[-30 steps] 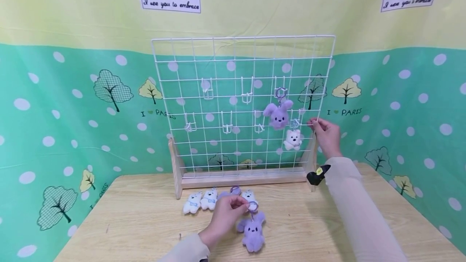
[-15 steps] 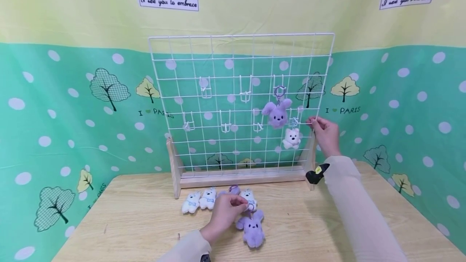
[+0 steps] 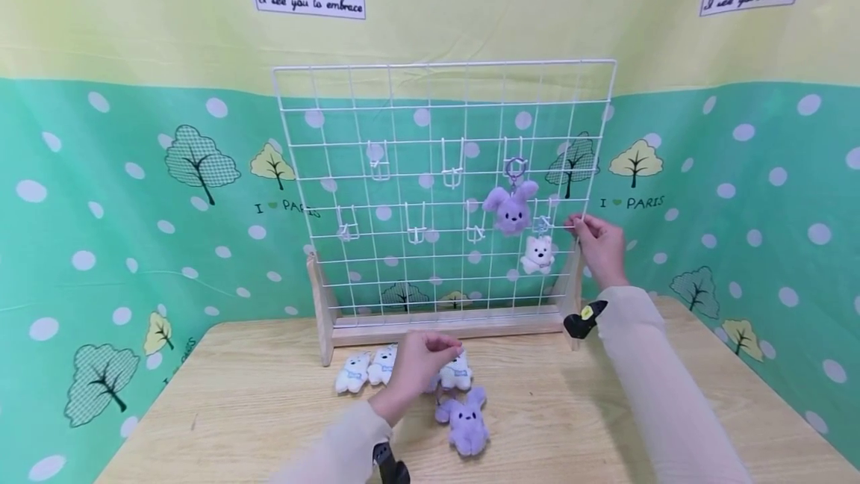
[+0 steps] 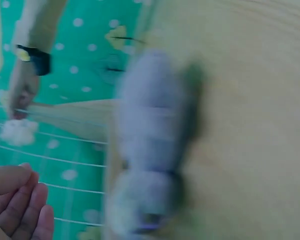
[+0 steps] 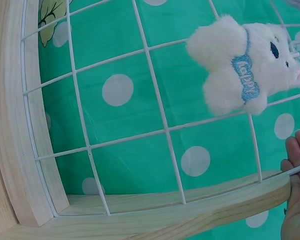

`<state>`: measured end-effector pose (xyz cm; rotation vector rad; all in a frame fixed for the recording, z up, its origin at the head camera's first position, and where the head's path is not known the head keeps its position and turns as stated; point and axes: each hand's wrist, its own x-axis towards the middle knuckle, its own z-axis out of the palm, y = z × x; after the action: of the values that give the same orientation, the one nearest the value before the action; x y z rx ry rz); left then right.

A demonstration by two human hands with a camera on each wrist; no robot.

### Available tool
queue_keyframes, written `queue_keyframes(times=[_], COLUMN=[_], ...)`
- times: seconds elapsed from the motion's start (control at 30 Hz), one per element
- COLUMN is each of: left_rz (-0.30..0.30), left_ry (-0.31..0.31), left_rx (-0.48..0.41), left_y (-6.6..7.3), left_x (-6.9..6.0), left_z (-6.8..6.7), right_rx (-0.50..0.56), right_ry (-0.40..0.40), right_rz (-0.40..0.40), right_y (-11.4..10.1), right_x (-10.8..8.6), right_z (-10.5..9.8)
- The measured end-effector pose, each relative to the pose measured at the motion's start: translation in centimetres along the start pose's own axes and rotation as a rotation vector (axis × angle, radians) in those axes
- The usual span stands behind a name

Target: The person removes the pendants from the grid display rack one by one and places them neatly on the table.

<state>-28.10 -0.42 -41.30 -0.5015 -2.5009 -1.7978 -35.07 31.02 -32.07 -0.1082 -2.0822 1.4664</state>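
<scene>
My left hand is over the row of plush keychains, holding nothing; in the left wrist view its fingers are loosely bent. A purple rabbit plush lies on the table just below and right of it. White bear plushes lie by the rack's base, with another purple plush mostly hidden by the hand. My right hand grips the right edge of the white wire grid, its fingers round the wire. Beside it hang a white bear and, higher, a purple rabbit.
Several bare wire hooks stick out from the grid in two rows. Wooden feet and a wooden bar support it on the wooden table. A patterned cloth surrounds the back and sides.
My left hand has let go of the purple rabbit's ring and moved up and away from it, leaving the rabbit on the table. My right hand has stayed on the grid's edge.
</scene>
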Motion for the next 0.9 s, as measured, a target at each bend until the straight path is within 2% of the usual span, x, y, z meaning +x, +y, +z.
queue_keyframes(times=[0.13,0.3,0.43,0.53,0.67,0.9], left_rz=[0.026,0.095,0.165,0.194,0.188,0.192], left_ry=[0.013,0.029,0.059,0.084,0.126,0.289], left_rx=[-0.039,-0.121,-0.171,-0.225,-0.273,-0.203], left_y=[3.3,8.6,12.9,15.5,17.5,18.9], left_x=[1.5,3.2,4.6,6.2,8.5,11.5], left_z=[-0.7,-1.1,-1.2,-0.9,-0.1,1.5], right_rx=[0.005,-0.001,0.004,0.005,0.003,0.047], right_ry=[-0.022,-0.028,-0.036,-0.037,-0.031,-0.040], right_rz=[0.006,0.014,0.016,0.019,0.020,0.017], right_y=[0.0,-0.1,-0.2,-0.2,-0.2,-0.2], right_x=[0.0,0.1,0.3,0.4,0.5,0.3], right_z=[-0.2,-0.4,-0.2,-0.4,-0.6,-0.4])
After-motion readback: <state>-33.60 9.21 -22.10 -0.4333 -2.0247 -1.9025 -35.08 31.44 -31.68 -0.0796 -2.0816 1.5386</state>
